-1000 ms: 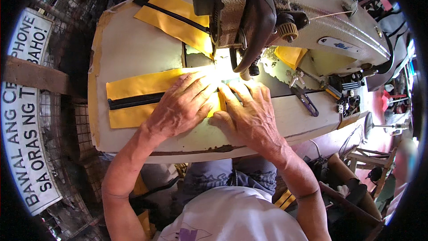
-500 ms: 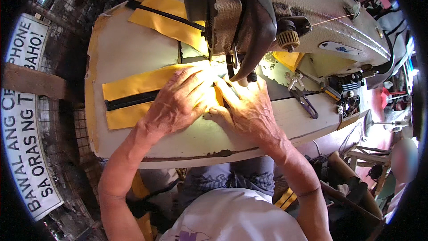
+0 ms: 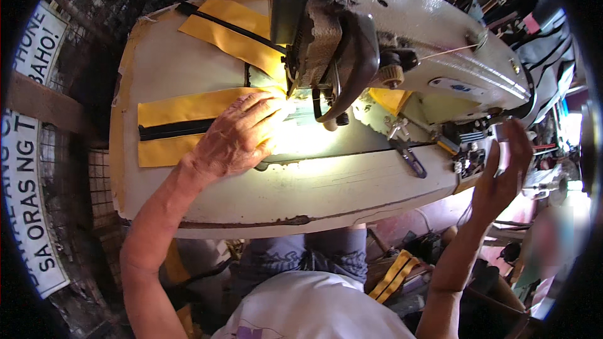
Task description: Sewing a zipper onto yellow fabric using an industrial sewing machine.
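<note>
A yellow fabric strip (image 3: 169, 111) with a black zipper-like band (image 3: 173, 130) along it lies on the pale sewing table. My left hand (image 3: 242, 130) bears down on its right end, fingers together and curled over the cloth, beside the needle area of the sewing machine (image 3: 352, 44). The brightly lit fabric edge under the fingers is hard to make out. Off the table's right end, my right hand (image 3: 509, 166) is raised, slightly blurred, with fingers apart and nothing seen in it. A second yellow strip (image 3: 242, 22) with a black band lies behind the first.
Thread snips (image 3: 411, 162) and small metal parts (image 3: 396, 127) lie right of the needle. A yellow piece (image 3: 389, 99) rests under the machine arm. Wire mesh and a sign (image 3: 41, 201) stand at left. Another yellow-and-black strip (image 3: 394, 275) is below the table.
My right hand has left the fabric by the needle and swung right, past the table's end. My left hand stays on the strip. The view has shifted a little.
</note>
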`<move>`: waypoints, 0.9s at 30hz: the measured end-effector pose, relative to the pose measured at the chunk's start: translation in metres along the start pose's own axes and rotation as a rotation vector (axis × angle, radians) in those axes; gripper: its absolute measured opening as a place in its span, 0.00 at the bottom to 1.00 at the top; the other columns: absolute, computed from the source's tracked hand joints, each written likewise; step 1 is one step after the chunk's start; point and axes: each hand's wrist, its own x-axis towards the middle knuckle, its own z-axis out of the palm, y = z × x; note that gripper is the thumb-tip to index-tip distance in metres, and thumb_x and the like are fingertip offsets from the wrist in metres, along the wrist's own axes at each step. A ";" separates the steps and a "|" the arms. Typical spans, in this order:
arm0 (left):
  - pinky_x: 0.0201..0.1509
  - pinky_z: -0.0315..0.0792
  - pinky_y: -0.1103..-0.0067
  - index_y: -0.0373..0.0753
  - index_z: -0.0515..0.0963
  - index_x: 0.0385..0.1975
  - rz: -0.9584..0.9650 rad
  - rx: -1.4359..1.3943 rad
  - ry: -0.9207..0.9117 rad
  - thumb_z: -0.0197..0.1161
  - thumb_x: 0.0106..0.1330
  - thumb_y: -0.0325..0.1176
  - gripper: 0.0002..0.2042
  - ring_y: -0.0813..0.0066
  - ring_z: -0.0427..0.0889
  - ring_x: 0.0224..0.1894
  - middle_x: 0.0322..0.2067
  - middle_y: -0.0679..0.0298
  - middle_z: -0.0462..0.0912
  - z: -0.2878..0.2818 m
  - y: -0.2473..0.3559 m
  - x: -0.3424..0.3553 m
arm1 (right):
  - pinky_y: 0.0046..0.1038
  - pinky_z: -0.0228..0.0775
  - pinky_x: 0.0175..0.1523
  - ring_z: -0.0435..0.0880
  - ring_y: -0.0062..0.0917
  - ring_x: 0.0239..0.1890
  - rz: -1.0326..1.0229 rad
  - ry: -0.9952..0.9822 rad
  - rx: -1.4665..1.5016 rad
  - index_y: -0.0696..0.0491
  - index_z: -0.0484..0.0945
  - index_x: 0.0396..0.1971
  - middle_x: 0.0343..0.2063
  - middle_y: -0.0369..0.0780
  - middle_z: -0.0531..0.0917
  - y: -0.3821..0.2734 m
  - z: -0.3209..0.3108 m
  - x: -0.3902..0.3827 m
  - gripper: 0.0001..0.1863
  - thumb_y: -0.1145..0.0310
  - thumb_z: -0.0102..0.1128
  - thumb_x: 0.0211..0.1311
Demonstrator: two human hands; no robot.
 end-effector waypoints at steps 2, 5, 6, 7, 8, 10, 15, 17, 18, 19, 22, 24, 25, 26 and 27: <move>0.71 0.64 0.65 0.33 0.79 0.49 0.018 0.006 0.032 0.64 0.61 0.32 0.17 0.58 0.73 0.62 0.53 0.54 0.78 0.001 -0.003 0.001 | 0.39 0.68 0.66 0.77 0.36 0.61 0.038 0.051 -0.084 0.55 0.81 0.55 0.55 0.43 0.82 0.041 -0.007 0.026 0.15 0.69 0.60 0.71; 0.71 0.64 0.66 0.32 0.78 0.50 0.021 0.000 0.020 0.64 0.62 0.32 0.18 0.58 0.74 0.61 0.52 0.55 0.78 0.000 -0.005 0.003 | 0.39 0.68 0.67 0.77 0.34 0.62 -0.044 0.028 -0.119 0.50 0.82 0.55 0.57 0.42 0.80 0.110 0.003 0.081 0.15 0.62 0.58 0.74; 0.71 0.64 0.66 0.32 0.78 0.50 0.028 0.017 0.022 0.64 0.62 0.32 0.18 0.58 0.74 0.61 0.52 0.55 0.78 0.000 -0.006 0.003 | 0.37 0.63 0.69 0.76 0.33 0.62 -0.003 -0.023 -0.155 0.54 0.81 0.55 0.56 0.42 0.81 0.133 0.012 0.098 0.17 0.60 0.57 0.74; 0.71 0.64 0.66 0.32 0.78 0.50 0.036 0.006 0.055 0.64 0.62 0.32 0.17 0.58 0.74 0.61 0.51 0.55 0.78 0.000 -0.006 0.004 | 0.39 0.68 0.65 0.77 0.37 0.60 -0.014 -0.046 -0.218 0.52 0.81 0.55 0.56 0.44 0.80 0.158 0.024 0.119 0.21 0.52 0.56 0.74; 0.71 0.64 0.66 0.32 0.78 0.49 0.044 -0.006 0.086 0.64 0.62 0.33 0.17 0.59 0.74 0.61 0.51 0.55 0.78 0.000 -0.007 0.004 | 0.38 0.69 0.64 0.78 0.37 0.59 0.023 -0.108 -0.231 0.52 0.80 0.55 0.55 0.44 0.80 0.182 0.035 0.133 0.21 0.53 0.56 0.74; 0.71 0.64 0.66 0.32 0.78 0.50 0.041 0.000 0.072 0.65 0.62 0.33 0.18 0.59 0.74 0.61 0.52 0.55 0.78 0.000 -0.008 0.004 | 0.36 0.70 0.63 0.78 0.38 0.58 0.072 -0.189 -0.256 0.52 0.80 0.55 0.54 0.45 0.81 0.229 0.059 0.152 0.20 0.54 0.56 0.74; 0.71 0.65 0.66 0.32 0.78 0.51 -0.002 -0.072 0.075 0.64 0.61 0.32 0.19 0.59 0.73 0.62 0.52 0.55 0.78 0.004 -0.010 0.002 | 0.35 0.72 0.58 0.82 0.40 0.50 -0.102 -0.618 -0.342 0.51 0.80 0.55 0.50 0.46 0.82 0.320 0.104 0.131 0.19 0.62 0.61 0.68; 0.71 0.65 0.66 0.31 0.77 0.51 0.012 -0.031 0.054 0.64 0.61 0.32 0.19 0.59 0.73 0.62 0.53 0.54 0.77 0.005 -0.010 0.002 | 0.35 0.74 0.56 0.83 0.38 0.46 -0.018 -0.634 -0.176 0.51 0.78 0.57 0.48 0.46 0.83 0.344 0.112 0.126 0.22 0.61 0.62 0.65; 0.71 0.65 0.66 0.31 0.77 0.52 0.009 0.013 0.028 0.64 0.61 0.32 0.20 0.58 0.73 0.62 0.53 0.54 0.77 0.005 -0.010 0.002 | 0.34 0.74 0.55 0.83 0.37 0.44 0.098 -0.706 -0.043 0.52 0.77 0.58 0.48 0.47 0.84 0.353 0.113 0.127 0.23 0.61 0.62 0.65; 0.71 0.65 0.66 0.31 0.77 0.52 0.021 0.012 0.030 0.64 0.61 0.32 0.20 0.58 0.73 0.62 0.53 0.54 0.77 0.005 -0.009 0.002 | 0.34 0.75 0.54 0.84 0.36 0.43 0.093 -0.671 0.020 0.52 0.77 0.58 0.47 0.47 0.84 0.359 0.113 0.127 0.24 0.60 0.62 0.64; 0.71 0.65 0.66 0.30 0.76 0.52 -0.031 0.047 0.028 0.64 0.61 0.32 0.20 0.58 0.73 0.62 0.54 0.53 0.76 0.006 -0.003 0.001 | 0.33 0.75 0.52 0.83 0.32 0.41 0.337 -0.747 0.086 0.54 0.74 0.60 0.45 0.46 0.84 0.372 0.110 0.132 0.28 0.48 0.54 0.70; 0.71 0.65 0.65 0.29 0.76 0.52 -0.049 0.043 0.019 0.64 0.61 0.32 0.21 0.57 0.73 0.62 0.54 0.52 0.76 0.006 0.000 0.001 | 0.32 0.73 0.54 0.81 0.29 0.45 0.699 -0.635 0.464 0.56 0.75 0.57 0.47 0.43 0.82 0.377 0.109 0.127 0.27 0.50 0.56 0.70; 0.71 0.65 0.65 0.29 0.76 0.52 -0.050 0.043 0.016 0.64 0.61 0.32 0.21 0.57 0.73 0.62 0.54 0.52 0.76 0.006 0.002 0.001 | 0.32 0.72 0.55 0.80 0.28 0.47 0.722 -0.601 0.521 0.57 0.76 0.56 0.47 0.43 0.81 0.380 0.109 0.123 0.26 0.51 0.56 0.70; 0.72 0.65 0.65 0.28 0.76 0.52 -0.052 0.069 0.019 0.63 0.61 0.32 0.21 0.56 0.73 0.62 0.54 0.51 0.76 0.007 0.004 0.001 | 0.32 0.72 0.55 0.80 0.28 0.47 0.721 -0.583 0.536 0.57 0.76 0.56 0.47 0.43 0.81 0.383 0.110 0.121 0.25 0.52 0.56 0.71; 0.72 0.64 0.64 0.27 0.75 0.53 -0.054 0.095 0.022 0.62 0.62 0.32 0.21 0.55 0.73 0.62 0.53 0.50 0.76 0.007 0.006 0.001 | 0.32 0.72 0.56 0.80 0.28 0.48 0.717 -0.534 0.582 0.57 0.75 0.55 0.47 0.43 0.81 0.385 0.111 0.117 0.25 0.52 0.56 0.71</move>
